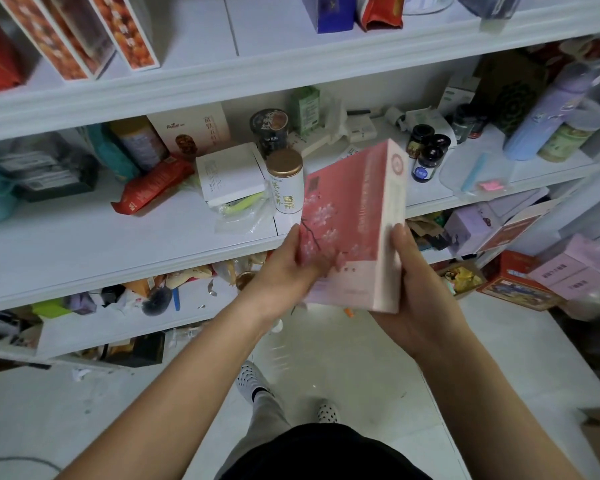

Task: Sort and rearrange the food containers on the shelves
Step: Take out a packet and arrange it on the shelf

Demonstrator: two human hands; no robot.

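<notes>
A tall pink box point(354, 226) stands nearly upright, its top leaning right toward the shelf point(118, 237). The left hand point(291, 265) grips its lower left edge. The right hand point(413, 289) clasps its lower right side.

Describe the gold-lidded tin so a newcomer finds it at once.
Start at the white shelf behind the pink box. Near its front edge, just left of that box, a white tin stands upright. Its gold lid and green characters set it apart from the black-lidded jars.
</notes>
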